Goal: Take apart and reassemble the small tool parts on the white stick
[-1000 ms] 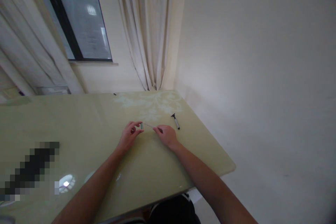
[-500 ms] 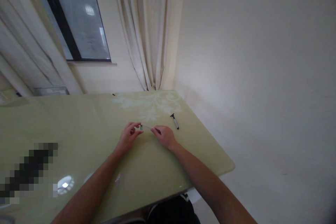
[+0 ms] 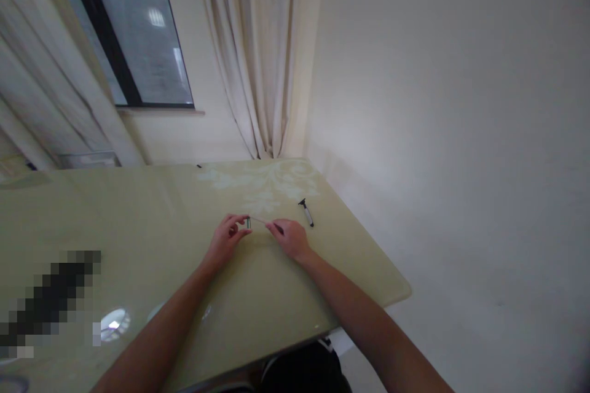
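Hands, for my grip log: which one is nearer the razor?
The right hand, pinching a thin strip; the left hand, farther from the razor, holds a small green-edged piece.

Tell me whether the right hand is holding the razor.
No, the razor lies on the table beside the right hand, which grips a thin stick.

From the head, near the table (image 3: 147, 221), the camera faces forward and down, window (image 3: 133, 37) at ten o'clock, wall (image 3: 437, 135) at three.
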`<state>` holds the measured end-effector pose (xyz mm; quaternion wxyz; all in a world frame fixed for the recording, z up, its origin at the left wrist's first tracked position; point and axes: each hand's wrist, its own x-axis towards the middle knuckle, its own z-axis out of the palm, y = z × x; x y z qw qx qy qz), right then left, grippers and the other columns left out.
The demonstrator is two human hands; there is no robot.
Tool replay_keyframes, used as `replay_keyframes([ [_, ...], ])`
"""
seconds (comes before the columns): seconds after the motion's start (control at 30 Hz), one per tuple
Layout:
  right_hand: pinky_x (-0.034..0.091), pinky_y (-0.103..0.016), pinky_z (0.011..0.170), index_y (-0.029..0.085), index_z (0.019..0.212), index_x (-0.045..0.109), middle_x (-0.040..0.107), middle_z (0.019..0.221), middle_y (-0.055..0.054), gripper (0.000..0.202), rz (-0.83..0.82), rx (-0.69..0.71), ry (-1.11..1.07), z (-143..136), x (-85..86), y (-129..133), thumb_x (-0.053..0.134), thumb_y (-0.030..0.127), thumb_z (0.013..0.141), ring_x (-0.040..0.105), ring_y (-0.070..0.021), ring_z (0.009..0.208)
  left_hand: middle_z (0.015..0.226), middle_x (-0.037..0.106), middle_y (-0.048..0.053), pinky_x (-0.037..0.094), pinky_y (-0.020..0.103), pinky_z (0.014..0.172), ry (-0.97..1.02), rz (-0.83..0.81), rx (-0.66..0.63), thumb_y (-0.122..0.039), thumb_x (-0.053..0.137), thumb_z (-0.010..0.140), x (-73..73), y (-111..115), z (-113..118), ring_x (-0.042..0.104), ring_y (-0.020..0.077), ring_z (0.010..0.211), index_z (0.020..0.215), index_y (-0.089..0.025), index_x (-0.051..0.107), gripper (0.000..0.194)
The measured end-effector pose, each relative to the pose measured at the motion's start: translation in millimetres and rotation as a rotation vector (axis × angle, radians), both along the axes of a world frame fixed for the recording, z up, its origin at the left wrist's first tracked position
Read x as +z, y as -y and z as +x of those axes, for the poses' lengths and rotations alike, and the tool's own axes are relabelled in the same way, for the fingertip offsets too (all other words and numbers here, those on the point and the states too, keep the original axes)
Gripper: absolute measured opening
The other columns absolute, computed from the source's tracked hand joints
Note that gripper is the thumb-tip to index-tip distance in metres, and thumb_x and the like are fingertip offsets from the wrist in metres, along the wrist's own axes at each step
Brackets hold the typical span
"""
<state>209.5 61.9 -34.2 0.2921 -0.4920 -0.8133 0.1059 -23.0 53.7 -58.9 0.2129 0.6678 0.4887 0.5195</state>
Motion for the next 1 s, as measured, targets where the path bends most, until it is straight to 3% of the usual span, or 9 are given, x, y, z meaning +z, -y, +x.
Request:
replay_keyframes([
  [0.23,0.025,-0.027,0.062,0.021,0.086,0.074,0.072,0.082,-0.002,0.042,0.008,0.048,0.006,0.3,-2.0,-1.0,0.05,0.05,0.106,0.055,-0.0141,0.071,0.093,0.061,0.001,0.045,0.026,0.056,-0.007,-0.009,0.008,-0.044,0.071,0.083,4.4,2.6,0.8,0.049,0.01,0.058,0.111,-0.023,0.073,0.035],
  [0.37,0.023,-0.028,0.061,0.02,0.08,0.072,0.069,0.077,-0.002,0.047,-0.01,-0.037,0.016,0.8,-1.4,-1.6,0.047,0.051,0.107,0.053,-0.0142,0.069,0.093,0.061,0.0,0.045,0.026,0.058,0.004,-0.023,0.014,-0.042,0.072,0.081,6.3,3.7,1.8,0.048,0.0103,0.059,0.11,-0.023,0.074,0.035],
  [0.53,0.024,-0.027,0.062,0.02,0.083,0.071,0.069,0.079,-0.003,0.047,-0.011,0.048,0.007,1.2,-2.7,-2.5,0.047,0.052,0.106,0.053,-0.0141,0.069,0.093,0.061,0.001,0.044,0.025,0.056,0.025,-0.025,0.01,-0.041,0.074,0.079,6.0,3.7,2.8,0.048,0.0104,0.06,0.109,-0.022,0.074,0.036],
  [0.67,0.024,-0.029,0.061,0.02,0.082,0.072,0.07,0.08,-0.004,0.049,-0.028,-0.026,0.014,1.0,-2.8,-3.0,0.046,0.053,0.107,0.053,-0.0151,0.069,0.093,0.061,0.001,0.044,0.025,0.056,0.023,-0.023,0.018,-0.042,0.073,0.08,6.2,3.7,2.3,0.047,0.0103,0.059,0.109,-0.023,0.074,0.035],
  [0.83,0.026,-0.027,0.062,0.02,0.082,0.072,0.068,0.078,-0.002,0.047,-0.019,0.063,0.013,1.3,-1.0,-1.0,0.047,0.053,0.106,0.052,-0.014,0.069,0.093,0.061,0.001,0.045,0.026,0.057,0.011,-0.019,0.009,-0.042,0.073,0.08,5.1,2.7,1.5,0.048,0.0108,0.06,0.111,-0.022,0.074,0.037],
  [1.0,0.023,-0.028,0.06,0.02,0.081,0.072,0.068,0.077,-0.003,0.047,-0.042,-0.022,-0.006,2.9,-2.8,-3.2,0.048,0.052,0.106,0.051,-0.0144,0.067,0.094,0.061,0.001,0.045,0.026,0.058,0.002,-0.017,0.02,-0.041,0.072,0.082,3.0,2.6,0.8,0.048,0.0105,0.06,0.11,-0.023,0.074,0.034],
])
